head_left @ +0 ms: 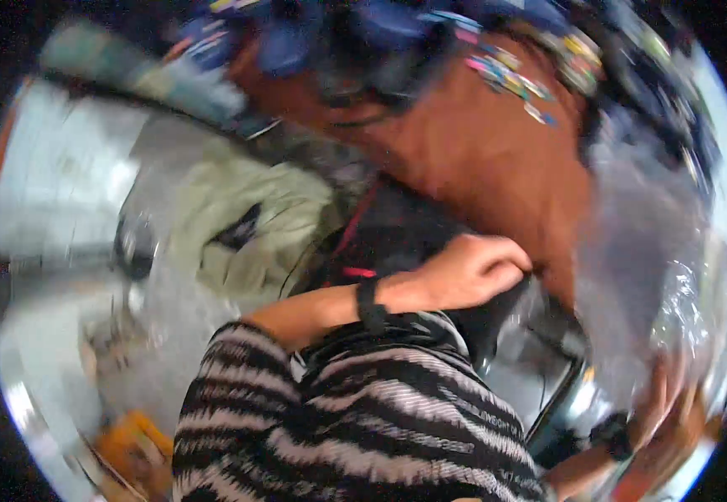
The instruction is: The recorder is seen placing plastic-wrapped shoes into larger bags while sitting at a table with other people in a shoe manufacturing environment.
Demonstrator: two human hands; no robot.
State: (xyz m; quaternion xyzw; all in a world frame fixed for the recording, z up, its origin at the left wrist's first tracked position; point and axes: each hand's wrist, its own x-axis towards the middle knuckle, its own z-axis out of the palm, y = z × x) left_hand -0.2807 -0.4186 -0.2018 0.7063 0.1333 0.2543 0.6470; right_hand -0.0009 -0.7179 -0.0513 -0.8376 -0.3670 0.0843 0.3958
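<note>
My left hand point(472, 269) reaches across in front of me, a dark band on its wrist. Its fingers are curled closed; what they hold, if anything, is hidden. Dark fabric with a thin red edge point(409, 219) lies just beyond it. Far to the lower right, my right hand point(668, 397) is smeared by motion, and its fingers cannot be made out well. It is next to a sheet or bag of clear, shiny plastic point(689, 305); whether it grips the plastic is unclear.
Pale green cloth in clear plastic point(284, 205) lies to my left. Beyond my hands spreads a brown surface point(497, 155) bearing small colourful pieces point(510, 79). Blurred dark blue items point(388, 25) crowd the far side. An orange-yellow item point(133, 443) sits low on the left.
</note>
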